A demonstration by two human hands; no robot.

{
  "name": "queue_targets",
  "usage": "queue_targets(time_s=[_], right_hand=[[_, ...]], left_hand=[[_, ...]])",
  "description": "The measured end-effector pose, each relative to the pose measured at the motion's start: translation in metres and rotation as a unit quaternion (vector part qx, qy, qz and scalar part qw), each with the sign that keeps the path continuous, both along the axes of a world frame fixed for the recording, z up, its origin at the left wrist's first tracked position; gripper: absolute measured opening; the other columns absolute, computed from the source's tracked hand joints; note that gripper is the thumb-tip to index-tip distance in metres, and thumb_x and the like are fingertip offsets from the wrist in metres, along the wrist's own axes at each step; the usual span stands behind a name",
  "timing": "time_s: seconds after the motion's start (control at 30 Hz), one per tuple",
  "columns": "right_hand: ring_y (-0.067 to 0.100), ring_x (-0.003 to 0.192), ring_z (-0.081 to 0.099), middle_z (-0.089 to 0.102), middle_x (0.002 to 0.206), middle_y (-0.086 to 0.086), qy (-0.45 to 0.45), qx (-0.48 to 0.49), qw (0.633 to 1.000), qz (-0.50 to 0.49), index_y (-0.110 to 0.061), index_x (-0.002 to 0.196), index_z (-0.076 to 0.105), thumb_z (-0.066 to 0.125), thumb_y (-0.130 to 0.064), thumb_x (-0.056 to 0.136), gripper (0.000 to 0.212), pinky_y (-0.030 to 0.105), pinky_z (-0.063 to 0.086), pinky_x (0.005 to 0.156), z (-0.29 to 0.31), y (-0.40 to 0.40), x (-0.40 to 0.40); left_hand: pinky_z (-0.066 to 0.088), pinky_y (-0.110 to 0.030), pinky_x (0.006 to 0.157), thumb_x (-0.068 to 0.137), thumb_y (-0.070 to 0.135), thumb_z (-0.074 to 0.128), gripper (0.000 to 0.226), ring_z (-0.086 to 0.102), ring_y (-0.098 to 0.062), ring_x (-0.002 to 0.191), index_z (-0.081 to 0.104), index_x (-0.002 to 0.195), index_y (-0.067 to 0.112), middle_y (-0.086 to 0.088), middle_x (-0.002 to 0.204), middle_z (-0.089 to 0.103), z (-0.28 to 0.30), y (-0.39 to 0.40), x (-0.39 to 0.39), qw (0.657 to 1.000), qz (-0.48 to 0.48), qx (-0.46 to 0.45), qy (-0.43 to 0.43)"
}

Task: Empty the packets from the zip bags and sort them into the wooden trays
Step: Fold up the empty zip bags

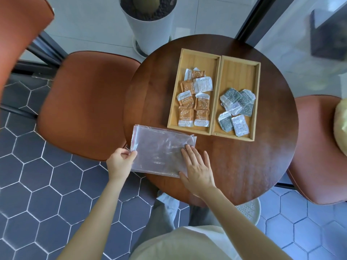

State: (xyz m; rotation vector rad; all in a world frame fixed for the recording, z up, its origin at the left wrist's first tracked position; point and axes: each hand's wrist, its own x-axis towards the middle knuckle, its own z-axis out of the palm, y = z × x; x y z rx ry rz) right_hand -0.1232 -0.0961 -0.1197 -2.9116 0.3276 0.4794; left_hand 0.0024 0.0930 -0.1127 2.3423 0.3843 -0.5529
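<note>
Zip bags (161,151), clear and flattened in a stack, lie on the near left part of the round wooden table (244,166). Beyond them two wooden trays sit side by side: the left tray (199,59) holds orange packets (194,102), the right tray (240,72) grey packets (236,107). The left hand (121,162) pinches the bags' near-left corner; the right hand (197,169) presses flat on them, fingers spread.

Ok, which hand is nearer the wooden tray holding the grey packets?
Right. The right hand lies flat on the clear zip bags, below the tray; the left hand pinches the bags' far left edge.
</note>
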Motion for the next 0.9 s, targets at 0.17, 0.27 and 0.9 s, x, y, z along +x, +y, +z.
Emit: queue_targets(time_s=[0.17,0.27,0.9], right_hand=[[0.024,0.136,0.037,0.041,0.147,0.006,0.023,0.042,0.999,0.001,-0.014,0.14,0.038,0.062,-0.038,0.08,0.069,0.051,0.025,0.11,0.005,-0.002,0.002],[0.021,0.144,0.019,0.023,0.156,0.002,0.038,0.097,0.994,-0.012,-0.018,0.146,0.022,0.051,-0.035,0.089,0.066,0.044,0.013,0.117,0.012,-0.005,0.006],[0.01,0.081,0.06,0.067,0.083,-0.014,-0.043,0.418,0.88,-0.22,-0.02,0.089,0.065,0.073,-0.017,0.072,0.02,0.026,0.045,0.071,0.107,-0.051,0.039]], left_hand=[[0.039,-0.027,0.068,0.083,0.015,0.064,0.014,0.055,-0.021,0.08,0.069,0.087,0.003,-0.009,0.082,0.065,0.012,0.006,0.004,0.995,-0.015,-0.08,0.063],[0.04,-0.022,0.069,0.085,0.013,0.062,0.008,0.054,-0.019,0.084,0.067,0.087,0.007,-0.006,0.085,0.064,0.028,0.008,0.008,0.983,-0.016,-0.157,0.095],[0.045,-0.024,0.054,0.084,0.012,0.065,0.009,0.054,-0.012,0.053,0.073,0.085,0.015,0.002,0.058,0.065,0.19,-0.031,0.01,0.871,-0.438,-0.085,-0.208]])
